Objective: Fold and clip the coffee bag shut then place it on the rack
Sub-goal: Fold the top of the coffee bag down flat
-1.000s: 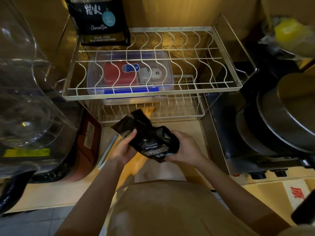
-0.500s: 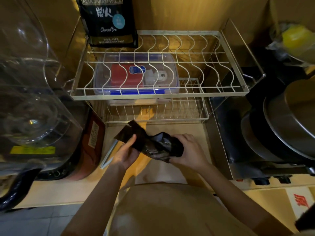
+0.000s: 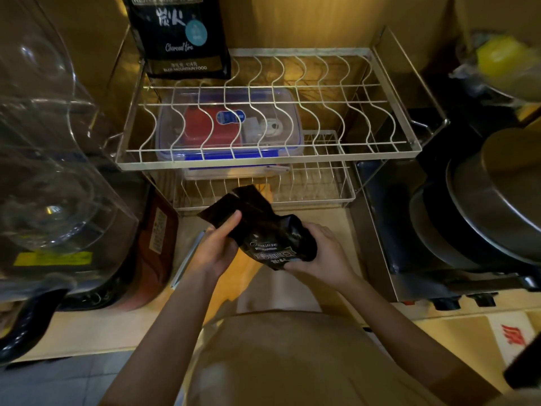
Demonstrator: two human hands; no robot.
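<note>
Head view: both hands' fingers [image 3: 234, 219] closed around black coffee bag [image 3: 269, 232].

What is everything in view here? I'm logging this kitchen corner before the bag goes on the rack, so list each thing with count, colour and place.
small coffee bag: one, black, held in both hands in front of the rack, top flap loose, no clip on it
large coffee bag: one, black, upright at the back left of the top tier
wire rack: one, pale metal, two tiers, centre
lidded container: one, clear with blue trim, red item inside, under the top tier
clear plastic vessel: one, transparent, far left
pans: stacked, dark and grey metal, right
yellow object: one, top right, blurred
left hand: thumb on the bag's flap
right hand: gripping the bag's lower end
</note>
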